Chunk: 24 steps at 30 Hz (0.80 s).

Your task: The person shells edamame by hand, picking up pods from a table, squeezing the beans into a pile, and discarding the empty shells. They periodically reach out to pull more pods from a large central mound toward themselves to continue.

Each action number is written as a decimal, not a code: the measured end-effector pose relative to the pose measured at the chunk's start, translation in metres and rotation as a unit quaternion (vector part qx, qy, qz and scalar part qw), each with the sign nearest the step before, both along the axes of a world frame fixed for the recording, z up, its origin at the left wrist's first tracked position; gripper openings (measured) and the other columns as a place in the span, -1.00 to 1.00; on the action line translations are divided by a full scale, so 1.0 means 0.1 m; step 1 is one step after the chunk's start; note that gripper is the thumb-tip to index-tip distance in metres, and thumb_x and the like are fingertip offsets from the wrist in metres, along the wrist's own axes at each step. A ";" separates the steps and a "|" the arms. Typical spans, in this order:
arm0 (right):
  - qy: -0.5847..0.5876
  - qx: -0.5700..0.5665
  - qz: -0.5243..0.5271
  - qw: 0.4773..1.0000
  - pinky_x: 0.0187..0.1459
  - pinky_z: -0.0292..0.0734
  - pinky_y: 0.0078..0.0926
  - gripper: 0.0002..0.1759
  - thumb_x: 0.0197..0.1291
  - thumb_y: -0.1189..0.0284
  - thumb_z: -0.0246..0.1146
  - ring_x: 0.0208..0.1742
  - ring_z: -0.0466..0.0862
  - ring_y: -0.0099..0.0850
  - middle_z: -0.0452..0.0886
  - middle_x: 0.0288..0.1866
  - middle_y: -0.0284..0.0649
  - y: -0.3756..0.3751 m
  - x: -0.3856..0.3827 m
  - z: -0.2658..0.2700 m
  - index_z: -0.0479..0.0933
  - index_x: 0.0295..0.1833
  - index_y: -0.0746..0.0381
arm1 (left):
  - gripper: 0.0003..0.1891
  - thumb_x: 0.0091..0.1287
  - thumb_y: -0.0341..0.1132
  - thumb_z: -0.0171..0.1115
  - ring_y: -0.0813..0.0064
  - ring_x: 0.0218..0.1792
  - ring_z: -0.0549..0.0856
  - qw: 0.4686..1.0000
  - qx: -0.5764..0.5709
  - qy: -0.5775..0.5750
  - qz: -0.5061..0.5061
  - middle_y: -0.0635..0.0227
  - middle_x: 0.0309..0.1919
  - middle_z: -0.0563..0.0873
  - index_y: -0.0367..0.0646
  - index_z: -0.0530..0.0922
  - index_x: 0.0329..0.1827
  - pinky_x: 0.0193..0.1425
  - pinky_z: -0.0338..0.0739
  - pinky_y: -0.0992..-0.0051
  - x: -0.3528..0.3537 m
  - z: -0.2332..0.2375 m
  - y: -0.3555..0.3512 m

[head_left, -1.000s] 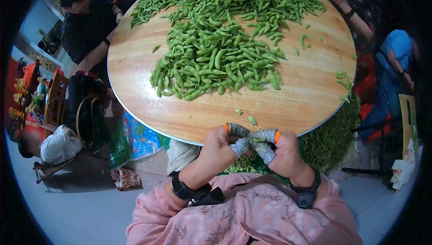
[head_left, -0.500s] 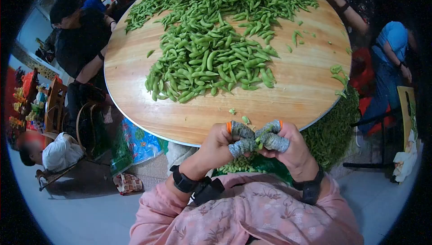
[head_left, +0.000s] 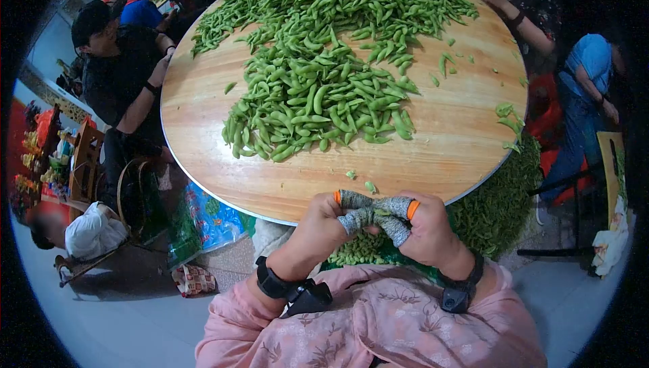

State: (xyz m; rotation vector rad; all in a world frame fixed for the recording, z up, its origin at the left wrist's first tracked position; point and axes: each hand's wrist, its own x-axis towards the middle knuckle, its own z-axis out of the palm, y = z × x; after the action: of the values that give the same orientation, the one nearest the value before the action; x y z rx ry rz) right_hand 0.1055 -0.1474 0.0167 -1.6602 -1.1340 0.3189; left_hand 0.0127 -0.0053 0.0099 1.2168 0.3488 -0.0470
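Observation:
My left hand [head_left: 328,224] and my right hand [head_left: 429,233] meet at the near edge of the round wooden table [head_left: 446,158]. Grey wrappings cover the thumbs and index fingers, with orange bands at the index fingers. The fingertips pinch a green soybean pod [head_left: 383,213] between them, mostly hidden by the wrappings. A large heap of soybean pods [head_left: 311,97] lies on the tabletop beyond my hands. Below them, partly covered by my hands, are loose shelled beans [head_left: 358,249].
A dark green pile of empty pods [head_left: 490,216] lies on the floor to the right. Blue plastic bags [head_left: 215,216] sit at lower left. Other people sit at left and right, one person's hand [head_left: 162,70] at the table's left edge. A small scrap [head_left: 370,187] lies near my hands.
My fingertips have shifted slightly left and down, pressing closer around the pod, which shows less. My right hand has turned. The person at left has raised a hand against the table edge.

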 end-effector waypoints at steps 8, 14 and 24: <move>0.177 0.043 -0.096 0.979 -0.28 0.45 -0.57 -0.84 -0.09 0.66 0.15 -0.39 0.53 -0.50 0.54 -0.40 -0.26 -0.15 0.07 -0.08 0.48 -0.29 0.35 | -0.90 0.09 -0.53 0.12 0.61 -0.37 0.55 0.995 0.086 -0.047 0.017 0.41 -0.41 0.58 -0.26 0.49 -0.31 -0.25 0.45 0.62 0.09 -0.10 0.00; 0.097 0.026 -0.334 0.937 -0.25 0.40 -0.63 -0.84 -0.07 0.65 0.17 -0.32 0.48 -0.58 0.51 -0.38 -0.33 -1.04 0.52 -0.24 0.45 -0.29 0.30 | -0.85 0.02 -0.58 0.08 0.58 -0.39 0.56 0.891 0.453 -0.043 0.013 0.30 -0.44 0.59 -0.33 0.48 -0.32 -0.28 0.44 0.59 0.28 -0.20 0.23; -0.005 -0.376 -0.371 0.849 -0.38 0.36 -0.50 -0.82 -0.18 0.65 0.14 -0.46 0.49 -0.40 0.48 -0.49 -0.15 -2.33 0.86 -1.41 0.39 -0.35 0.39 | -0.75 -0.08 -0.42 0.20 0.10 -0.39 0.55 0.782 0.564 -0.162 -0.210 0.18 -0.36 0.57 -0.14 0.52 -0.27 -0.36 0.45 0.34 0.06 0.08 0.02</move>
State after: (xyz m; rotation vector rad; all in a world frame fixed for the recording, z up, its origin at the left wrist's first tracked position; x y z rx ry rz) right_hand 0.1915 -0.3803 -0.1243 -2.6460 -0.2688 0.2567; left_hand 0.0185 -0.0031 0.0174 2.4483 -0.2888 -0.0059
